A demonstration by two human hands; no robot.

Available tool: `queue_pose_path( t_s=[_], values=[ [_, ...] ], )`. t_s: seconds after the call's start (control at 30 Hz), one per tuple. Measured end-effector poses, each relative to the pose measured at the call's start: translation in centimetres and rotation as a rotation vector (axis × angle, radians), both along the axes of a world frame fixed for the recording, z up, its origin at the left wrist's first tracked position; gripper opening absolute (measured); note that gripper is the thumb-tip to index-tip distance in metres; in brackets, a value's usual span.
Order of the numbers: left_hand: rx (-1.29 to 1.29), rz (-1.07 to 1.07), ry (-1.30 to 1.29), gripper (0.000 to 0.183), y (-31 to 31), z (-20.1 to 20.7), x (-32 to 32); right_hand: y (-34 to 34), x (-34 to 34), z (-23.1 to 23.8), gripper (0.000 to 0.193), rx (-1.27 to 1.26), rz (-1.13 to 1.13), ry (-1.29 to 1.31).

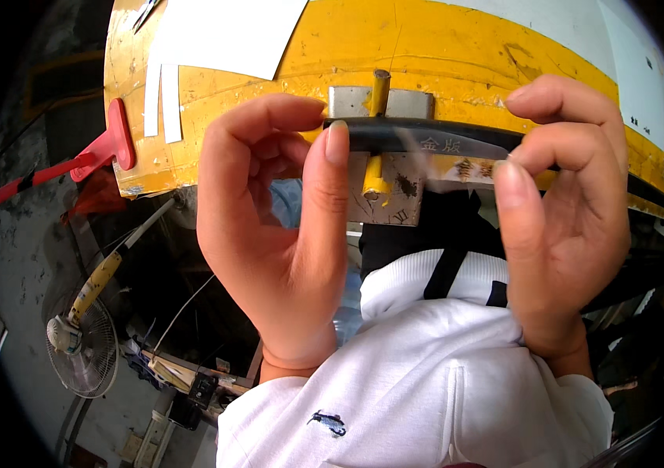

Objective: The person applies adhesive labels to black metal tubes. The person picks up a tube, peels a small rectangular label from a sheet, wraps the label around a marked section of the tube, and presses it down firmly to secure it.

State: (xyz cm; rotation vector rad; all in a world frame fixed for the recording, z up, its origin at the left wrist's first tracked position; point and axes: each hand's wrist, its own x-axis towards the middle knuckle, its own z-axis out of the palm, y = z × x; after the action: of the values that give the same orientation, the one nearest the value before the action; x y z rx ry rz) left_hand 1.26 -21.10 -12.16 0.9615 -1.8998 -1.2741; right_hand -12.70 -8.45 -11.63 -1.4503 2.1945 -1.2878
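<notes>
A long, curved, glossy black strip [379, 136] with light lettering lies across the front of the yellow bench, its right part running behind my right hand. My left hand [285, 203] pinches the left end of the strip between thumb and index finger. Between the thumb and index finger of my right hand [570, 195] is a thin, clear film strip [466, 169] with dark marks, hanging over the lower edge of the black strip. Under the black strip sits a metal block [385, 207] with a yellow peg [379, 92] standing up from it.
White paper [227, 35] and narrow paper strips [170, 105] lie on the yellow bench [457, 54]. A red plastic handle [110, 148] sticks out at the bench's left edge. Below on the left is a fan [86, 343], near a power strip [172, 374].
</notes>
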Motion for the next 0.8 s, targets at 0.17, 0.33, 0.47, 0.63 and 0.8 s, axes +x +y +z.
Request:
queue_pose_path(
  t_s=[0.17, 0.33, 0.47, 0.63, 0.8],
  values=[
    [0.020, -0.035, -0.001, 0.015, 0.2, 0.0, 0.2, 1.2, -0.4, 0.6, 0.005, 0.050, -0.078, -0.072],
    [-0.145, -0.088, -0.040, 0.020, 0.3, 0.1, -0.1, 1.7, -1.1, 0.8, 0.006, 0.025, -0.054, -0.062],
    [-0.387, -0.052, -0.023, 0.050, 0.5, 0.0, -0.5, 1.0, -0.5, 0.5, 0.008, 0.031, -0.043, -0.041],
    [-0.509, -0.156, -0.247, 0.032, 1.4, 1.1, -1.8, 0.9, -0.6, 0.3, 0.010, 0.002, -0.044, -0.015],
    [-0.437, -0.158, -0.228, 0.009, 1.3, 0.9, -1.8, 0.9, -0.4, 0.3, 0.009, 0.019, -0.064, -0.017]
  ],
)
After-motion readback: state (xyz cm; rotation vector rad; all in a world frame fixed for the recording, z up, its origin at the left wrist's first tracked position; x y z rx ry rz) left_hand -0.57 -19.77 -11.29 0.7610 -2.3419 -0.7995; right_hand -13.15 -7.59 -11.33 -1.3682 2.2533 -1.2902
